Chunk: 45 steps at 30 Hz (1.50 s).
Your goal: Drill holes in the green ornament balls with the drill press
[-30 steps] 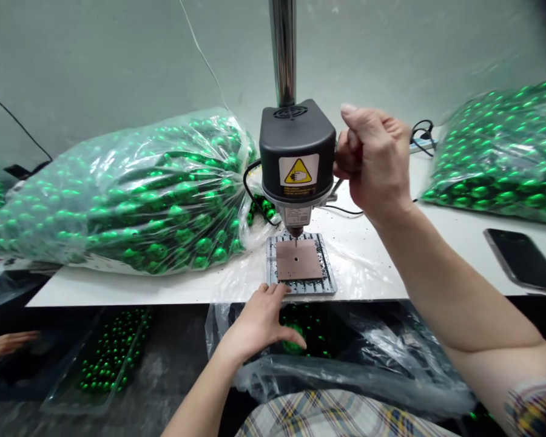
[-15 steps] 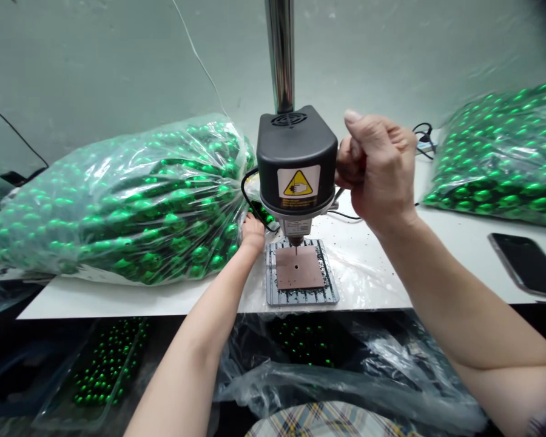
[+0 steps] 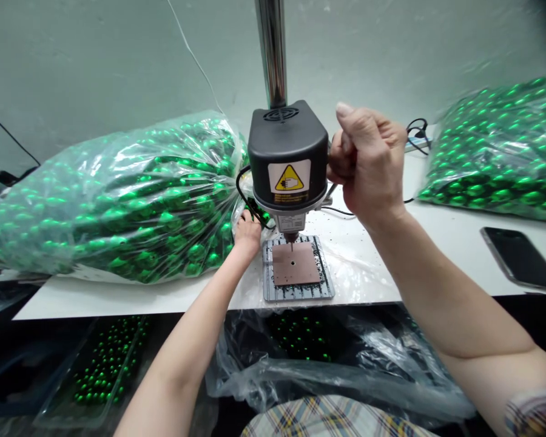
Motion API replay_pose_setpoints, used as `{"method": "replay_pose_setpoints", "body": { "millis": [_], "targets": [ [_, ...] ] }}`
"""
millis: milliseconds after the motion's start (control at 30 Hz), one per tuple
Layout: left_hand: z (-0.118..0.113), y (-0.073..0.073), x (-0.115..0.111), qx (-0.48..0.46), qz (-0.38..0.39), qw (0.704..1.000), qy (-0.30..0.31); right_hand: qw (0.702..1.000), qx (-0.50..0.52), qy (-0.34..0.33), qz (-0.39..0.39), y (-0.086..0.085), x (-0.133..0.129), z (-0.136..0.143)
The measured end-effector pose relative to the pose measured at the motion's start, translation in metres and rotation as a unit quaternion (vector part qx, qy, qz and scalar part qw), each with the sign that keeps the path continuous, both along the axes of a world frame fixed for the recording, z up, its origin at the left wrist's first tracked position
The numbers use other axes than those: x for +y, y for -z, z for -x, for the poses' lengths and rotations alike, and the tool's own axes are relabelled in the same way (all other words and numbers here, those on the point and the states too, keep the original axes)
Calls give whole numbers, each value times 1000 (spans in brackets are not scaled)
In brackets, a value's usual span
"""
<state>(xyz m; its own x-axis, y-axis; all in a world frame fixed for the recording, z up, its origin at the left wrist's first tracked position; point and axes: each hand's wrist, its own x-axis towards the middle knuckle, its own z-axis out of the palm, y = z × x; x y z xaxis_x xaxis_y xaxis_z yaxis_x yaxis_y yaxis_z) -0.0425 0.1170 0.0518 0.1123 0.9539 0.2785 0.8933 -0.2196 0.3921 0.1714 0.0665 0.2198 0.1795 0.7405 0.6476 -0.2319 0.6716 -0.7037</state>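
Observation:
A black drill press head [image 3: 287,152] with a yellow warning label hangs on a chrome column above a ribbed metal base [image 3: 325,279]. On the base lies a square brown plate [image 3: 295,270] with a small hole, dark shavings around it. My right hand [image 3: 373,158] is closed in a fist at the right side of the head, round a lever whose metal rod shows below. My left hand [image 3: 248,232] reaches to the mouth of a large clear bag of shiny green balls [image 3: 155,206], left of the base. Its fingertips are partly hidden among green balls there.
Another bag of green balls [image 3: 505,152] lies at the right, with a phone [image 3: 523,258] in front. A black cable and plug [image 3: 418,135] are behind. Below the table edge are a clear bin of green balls [image 3: 104,358] and loose plastic sheeting [image 3: 346,379].
The view has shifted slightly, moving the scene a little left. My left hand has moved slightly relative to the base, its fingers more bent at the bag's mouth. My right hand keeps its grip.

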Motion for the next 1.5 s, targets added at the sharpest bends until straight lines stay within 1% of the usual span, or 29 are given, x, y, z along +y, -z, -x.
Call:
{"method": "replay_pose_setpoints", "body": {
  "millis": [67, 133, 200, 233, 267, 300, 333, 400, 433, 467, 500, 533, 567, 600, 633, 700, 767, 800, 833, 867, 900, 933, 1000, 1067, 1133, 1267, 1400, 1500],
  "targets": [
    [9, 1, -24, 0, -6, 1000, 2, 1000, 5, 5, 1, 0, 0, 0],
    [17, 1, -49, -39, -44, 998, 3, 1000, 6, 7, 2, 0, 1, 0],
    [23, 3, -73, -140, -85, 986, -20, 1000, 2, 8, -2, 0, 1, 1],
    [24, 5, -84, -214, -84, 973, -35, 1000, -1, 9, -3, 0, 0, 1],
    [24, 6, -94, -300, -63, 951, -48, 1000, -2, 12, -3, 0, 0, 1],
    [22, 7, -103, -392, -22, 918, -54, 1000, -1, 16, -2, -1, -1, 2],
    [21, 8, -111, -479, 33, 875, -52, 1000, 3, 20, 1, -1, -1, 2],
    [16, 8, -122, -614, 150, 775, -32, 999, 18, 26, 7, -2, -2, 4],
    [14, 7, -125, -654, 201, 729, -22, 999, 26, 28, 10, -2, -3, 5],
    [12, 7, -128, -680, 241, 692, -16, 999, 33, 30, 14, -3, -4, 5],
    [11, 6, -128, -695, 269, 667, -12, 999, 38, 31, 18, -3, -4, 6],
    [9, 6, -129, -701, 283, 654, -11, 999, 39, 31, 22, -4, -5, 6],
    [8, 5, -128, -702, 284, 653, -13, 998, 38, 30, 26, -4, -6, 7],
    [6, 5, -127, -696, 273, 664, -15, 998, 36, 29, 30, -5, -6, 7],
    [5, 5, -126, -683, 254, 685, -15, 998, 34, 29, 33, -5, -7, 7],
    [2, 6, -124, -632, 212, 746, -7, 998, 32, 31, 36, -5, -8, 7],
    [-1, 7, -121, -553, 180, 814, 11, 999, 30, 29, 33, -5, -7, 6],
    [-2, 8, -120, -512, 166, 842, 20, 999, 27, 26, 30, -4, -6, 6],
    [-2, 9, -118, -479, 151, 864, 25, 999, 24, 24, 28, -4, -5, 6],
    [-2, 10, -117, -456, 139, 878, 25, 999, 20, 23, 25, -3, -4, 5],
    [-2, 12, -115, -445, 131, 886, 24, 999, 15, 22, 23, -2, -2, 5],
    [-1, 14, -113, -443, 129, 887, 23, 1000, 10, 22, 20, -2, -1, 4],
    [1, 18, -108, -459, 136, 878, 33, 1000, 2, 24, 17, -2, 0, 3],
    [2, 20, -103, -470, 150, 868, 57, 1000, 2, 25, 18, -2, 1, 3],
    [3, 20, -99, -464, 165, 866, 83, 999, 11, 18, 27, -4, 2, 1],
    [0, 18, -94, -407, 193, 885, 120, 999, 21, -4, 49, -7, 9, -1],
    [-6, 17, -92, -370, 171, 905, 120, 998, 18, -12, 53, -7, 12, -2],
    [-12, 17, -93, -356, 160, 911, 131, 998, 25, -16, 52, -7, 10, -2]
  ]
}}
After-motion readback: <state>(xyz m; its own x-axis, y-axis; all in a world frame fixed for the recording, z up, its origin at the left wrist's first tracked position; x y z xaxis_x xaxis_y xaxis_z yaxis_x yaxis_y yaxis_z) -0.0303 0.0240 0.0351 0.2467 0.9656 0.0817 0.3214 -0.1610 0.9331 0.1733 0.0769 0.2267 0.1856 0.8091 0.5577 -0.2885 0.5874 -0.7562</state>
